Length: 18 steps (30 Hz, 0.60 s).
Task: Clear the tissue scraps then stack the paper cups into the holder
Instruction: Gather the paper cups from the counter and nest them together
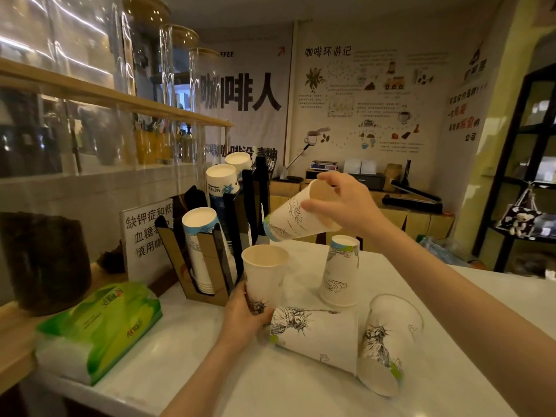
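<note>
My left hand point(240, 319) grips an upright paper cup point(264, 273) on the white counter point(186, 350), its mouth facing up. Above it, my right hand point(340, 203) holds a second paper cup point(296, 219) by the rim, tilted with its base pointing down-left toward the upright cup. One cup point(341, 270) stands upside down to the right. Two more cups lie on their sides in front: one point(316, 337) printed with a statue, one point(388, 341) to its right. The cardboard cup holder point(207, 248) stands at the back left with stacks of cups in its slots.
A green tissue pack point(99, 329) lies at the counter's left edge. A printed sign point(144, 236) stands behind the holder. A dark container point(45, 260) sits far left under a wooden shelf with glass jars. A black shelf unit point(523, 164) stands at the right.
</note>
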Each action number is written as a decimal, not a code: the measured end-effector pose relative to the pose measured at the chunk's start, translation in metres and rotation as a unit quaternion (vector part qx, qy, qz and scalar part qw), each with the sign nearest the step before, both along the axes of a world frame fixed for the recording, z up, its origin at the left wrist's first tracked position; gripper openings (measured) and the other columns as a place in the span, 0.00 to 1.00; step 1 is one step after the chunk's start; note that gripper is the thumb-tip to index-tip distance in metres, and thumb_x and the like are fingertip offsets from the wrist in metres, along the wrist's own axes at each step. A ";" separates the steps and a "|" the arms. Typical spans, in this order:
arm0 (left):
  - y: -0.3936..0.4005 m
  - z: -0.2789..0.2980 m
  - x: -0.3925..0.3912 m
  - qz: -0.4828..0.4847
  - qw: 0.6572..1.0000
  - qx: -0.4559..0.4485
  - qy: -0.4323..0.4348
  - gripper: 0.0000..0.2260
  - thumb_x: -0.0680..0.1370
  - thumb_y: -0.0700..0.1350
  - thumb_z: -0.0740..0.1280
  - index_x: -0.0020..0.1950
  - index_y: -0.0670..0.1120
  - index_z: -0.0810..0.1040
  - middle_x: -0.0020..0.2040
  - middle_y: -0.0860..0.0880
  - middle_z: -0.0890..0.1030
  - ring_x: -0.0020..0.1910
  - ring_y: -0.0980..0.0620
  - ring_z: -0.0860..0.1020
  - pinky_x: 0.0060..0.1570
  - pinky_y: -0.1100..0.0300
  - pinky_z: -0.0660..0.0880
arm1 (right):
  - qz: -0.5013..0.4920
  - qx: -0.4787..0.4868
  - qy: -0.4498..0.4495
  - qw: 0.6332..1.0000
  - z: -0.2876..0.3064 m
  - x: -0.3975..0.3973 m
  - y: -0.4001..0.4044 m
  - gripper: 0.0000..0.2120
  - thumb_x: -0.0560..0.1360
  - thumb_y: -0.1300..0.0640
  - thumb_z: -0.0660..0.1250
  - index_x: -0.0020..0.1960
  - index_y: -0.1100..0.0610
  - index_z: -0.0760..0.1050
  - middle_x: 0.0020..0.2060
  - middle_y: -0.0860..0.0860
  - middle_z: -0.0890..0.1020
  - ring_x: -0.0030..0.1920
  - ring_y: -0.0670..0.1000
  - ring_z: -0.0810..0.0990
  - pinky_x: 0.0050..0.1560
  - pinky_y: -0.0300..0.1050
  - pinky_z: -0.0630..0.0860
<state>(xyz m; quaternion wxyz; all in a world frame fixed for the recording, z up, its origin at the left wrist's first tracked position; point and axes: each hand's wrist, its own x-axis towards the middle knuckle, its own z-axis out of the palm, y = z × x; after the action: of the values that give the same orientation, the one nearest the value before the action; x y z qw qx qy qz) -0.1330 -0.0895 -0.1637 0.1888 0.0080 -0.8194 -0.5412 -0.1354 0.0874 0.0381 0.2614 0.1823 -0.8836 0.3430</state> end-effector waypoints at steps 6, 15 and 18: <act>-0.001 -0.004 -0.003 -0.017 1.000 0.017 0.008 0.43 0.55 0.56 0.75 0.67 0.46 0.67 0.62 0.45 0.77 0.62 0.47 0.74 0.61 0.47 0.73 | 0.065 0.061 -0.059 0.994 0.004 -0.011 -0.033 0.30 0.70 0.46 0.68 0.70 0.51 0.66 0.63 0.54 0.70 0.61 0.55 0.71 0.54 0.47 0.73; -0.003 -0.005 -0.004 -0.036 0.998 0.028 0.036 0.31 0.56 0.53 0.77 0.55 0.57 0.69 0.48 0.63 0.76 0.51 0.56 0.77 0.48 0.66 0.74 | 0.110 0.151 -0.094 0.978 0.005 -0.023 -0.057 0.28 0.70 0.45 0.68 0.67 0.50 0.70 0.64 0.52 0.72 0.54 0.48 0.68 0.43 0.37 0.67; -0.004 -0.005 -0.005 -0.040 0.998 0.028 0.038 0.31 0.57 0.53 0.76 0.57 0.58 0.68 0.49 0.63 0.76 0.52 0.58 0.77 0.52 0.61 0.75 | 0.121 0.184 -0.138 0.966 -0.015 -0.030 -0.064 0.30 0.70 0.43 0.67 0.69 0.52 0.69 0.65 0.52 0.72 0.60 0.51 0.71 0.48 0.38 0.68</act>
<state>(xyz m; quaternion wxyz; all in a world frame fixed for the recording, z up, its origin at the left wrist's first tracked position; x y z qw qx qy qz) -0.1380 -0.0931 -0.1686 0.1975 -0.0403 -0.7961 -0.5707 -0.1651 0.0229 0.0229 0.0557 0.2834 -0.9305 0.2251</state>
